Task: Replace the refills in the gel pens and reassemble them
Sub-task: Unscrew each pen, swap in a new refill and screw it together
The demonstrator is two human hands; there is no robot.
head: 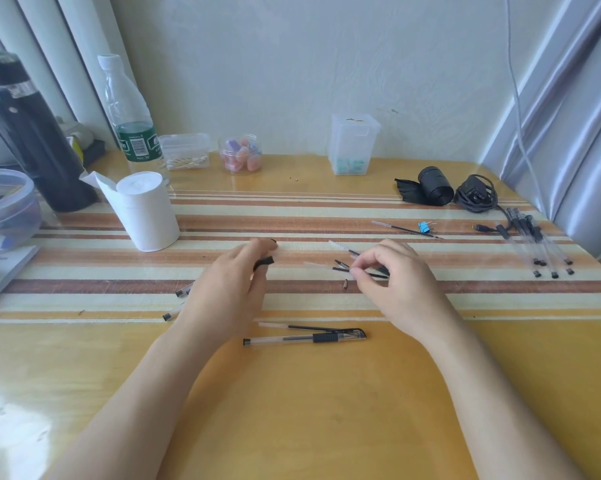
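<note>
I could read almost nothing in front of me. The only print I saw was on the green label of the clear plastic bottle at the back left of the tabletop. It had a white panel with a barcode and white characters beside it, all too small and blurred to make out.

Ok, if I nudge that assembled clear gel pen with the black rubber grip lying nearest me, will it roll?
Probably not far: the clear gel pen seems to carry a cap clip, which should stop it. It looks stiff and light, and the glossy yellow table may let it slide.
</note>
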